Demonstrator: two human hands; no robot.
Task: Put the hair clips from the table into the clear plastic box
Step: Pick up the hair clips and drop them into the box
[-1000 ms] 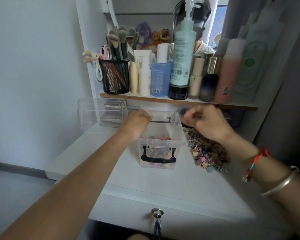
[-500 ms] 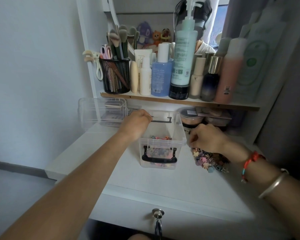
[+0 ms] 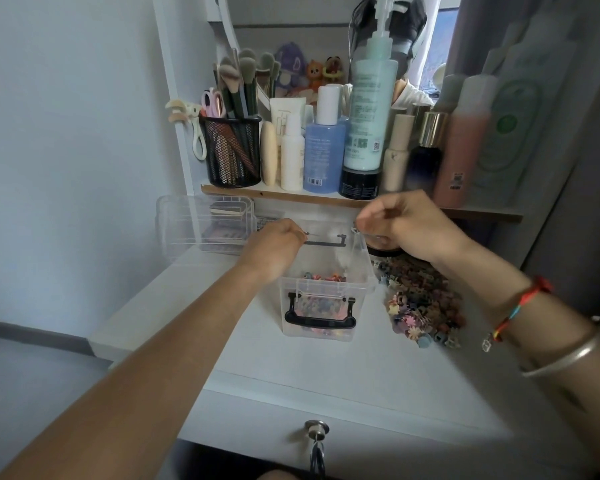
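A small clear plastic box (image 3: pixel 321 284) with a black handle stands open on the white table, with colourful hair clips (image 3: pixel 323 277) on its bottom. My left hand (image 3: pixel 274 251) grips the box's left rim. A pile of small flower-shaped hair clips (image 3: pixel 420 303) lies on the table just right of the box. My right hand (image 3: pixel 406 226) hovers over the box's far right corner with its fingers pinched together. A small dark clip shows at the fingertips.
A second clear box (image 3: pixel 201 223) stands at the back left. A wooden shelf (image 3: pixel 291 197) above carries bottles and a black mesh brush cup (image 3: pixel 232 150). A round jar (image 3: pixel 381 249) sits behind the pile. A key (image 3: pixel 316 431) hangs from the drawer front.
My right hand was over the box, dropped onto the clip pile half a second ago, and has now risen back over the box's right corner. The left hand stayed on the rim.
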